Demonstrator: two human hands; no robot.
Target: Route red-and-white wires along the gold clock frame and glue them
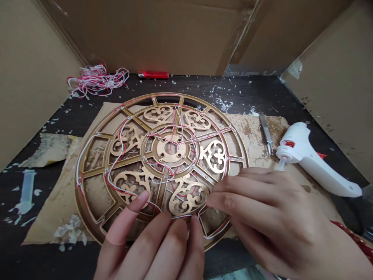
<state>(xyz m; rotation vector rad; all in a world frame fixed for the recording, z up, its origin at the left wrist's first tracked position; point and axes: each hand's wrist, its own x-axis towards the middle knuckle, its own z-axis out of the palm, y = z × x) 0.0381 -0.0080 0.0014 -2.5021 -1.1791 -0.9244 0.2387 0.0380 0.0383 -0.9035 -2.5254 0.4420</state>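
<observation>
Gold frame (161,163) lay flat on cardboard mat (58,210), its near rim by the table edge. Left hand (154,249) fingers spread, tips resting on that rim. Right hand (274,217) fingertips pinched the wire (201,212) there. Glue gun (311,163) lay right of frame; open tabletop behind it.

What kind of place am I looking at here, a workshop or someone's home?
Most likely a small craft assembly bench, walled in with cardboard. A white glue gun lies ready, a bundle of red and white wires sits at the back, and both hands work wire along a gold ornamental frame.
</observation>
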